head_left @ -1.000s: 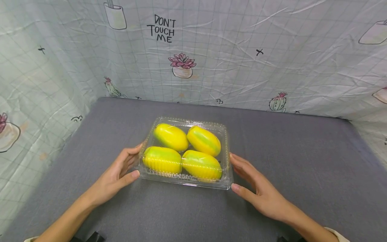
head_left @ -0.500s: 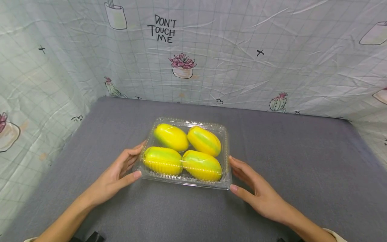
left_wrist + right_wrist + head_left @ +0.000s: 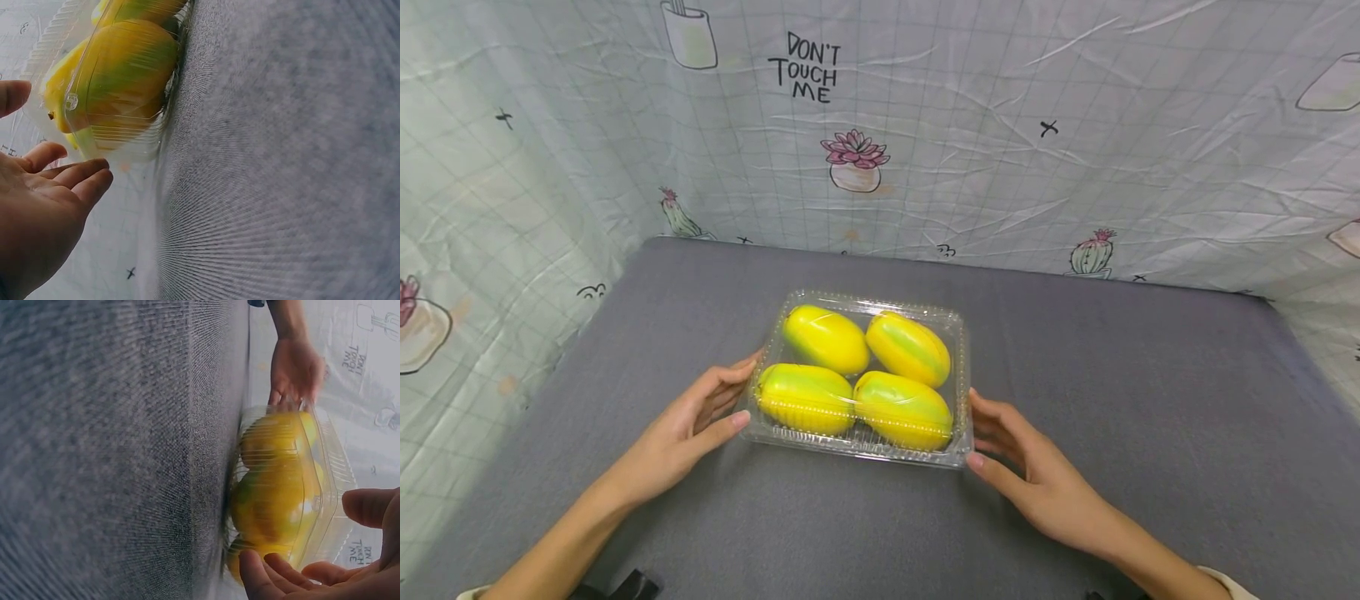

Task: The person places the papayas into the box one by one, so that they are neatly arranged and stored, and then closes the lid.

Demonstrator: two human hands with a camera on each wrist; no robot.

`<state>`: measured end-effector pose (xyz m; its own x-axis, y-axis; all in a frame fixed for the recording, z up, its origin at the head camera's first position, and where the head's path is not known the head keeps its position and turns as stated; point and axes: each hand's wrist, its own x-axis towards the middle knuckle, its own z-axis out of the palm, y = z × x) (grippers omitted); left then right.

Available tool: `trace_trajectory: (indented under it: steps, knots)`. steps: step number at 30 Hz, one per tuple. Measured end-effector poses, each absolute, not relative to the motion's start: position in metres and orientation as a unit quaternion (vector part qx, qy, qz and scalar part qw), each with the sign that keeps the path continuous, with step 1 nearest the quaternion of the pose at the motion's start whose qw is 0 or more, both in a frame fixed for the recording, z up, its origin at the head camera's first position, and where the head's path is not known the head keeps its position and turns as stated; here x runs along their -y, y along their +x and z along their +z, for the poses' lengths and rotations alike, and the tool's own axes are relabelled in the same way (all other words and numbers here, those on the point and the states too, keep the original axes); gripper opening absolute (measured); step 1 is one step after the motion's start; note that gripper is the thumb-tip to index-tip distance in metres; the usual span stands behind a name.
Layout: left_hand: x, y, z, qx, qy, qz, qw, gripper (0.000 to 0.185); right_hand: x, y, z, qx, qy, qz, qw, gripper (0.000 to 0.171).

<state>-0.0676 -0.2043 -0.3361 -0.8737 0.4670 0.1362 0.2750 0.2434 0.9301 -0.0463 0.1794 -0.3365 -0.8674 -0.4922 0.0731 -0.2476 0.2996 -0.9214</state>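
Lying between both hands — left hand (image 3: pixel 688 425), right hand (image 3: pixel 1037 483), fingers spread — the fruit box (image 3: pixel 865 379).

You can't tell from the head view whether your left hand (image 3: pixel 688 425) actually touches the plastic box (image 3: pixel 958 379) at its nine o'clock side, nor whether your right hand (image 3: pixel 1037 483) touches it at three o'clock. Both wrist views cut the hands and the box at the picture edges. The fruit (image 3: pixel 115 78) looks blurred through the lid there.
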Motion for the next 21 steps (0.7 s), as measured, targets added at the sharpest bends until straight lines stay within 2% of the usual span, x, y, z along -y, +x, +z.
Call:
trace_trajectory:
  steps: [11, 16, 21]
  knots:
    - [0.2056, -0.0683, -0.3377, -0.807, 0.227, 0.541, 0.072, 0.034, -0.1749, -0.0484, -0.3366, -0.812, -0.21, -0.538, 0.09, 0.046]
    - [0.2065, -0.0684, -0.3371, -0.819, 0.231, 0.521, 0.07, 0.033, -0.1725, -0.0488, -0.3374, -0.81, -0.193, -0.544, 0.106, 0.045]
    - [0.2057, -0.0685, -0.3365, -0.818, 0.224, 0.524, 0.074, 0.031, -0.1711, -0.0499, -0.3388, -0.778, -0.218, -0.575, 0.125, 0.044]
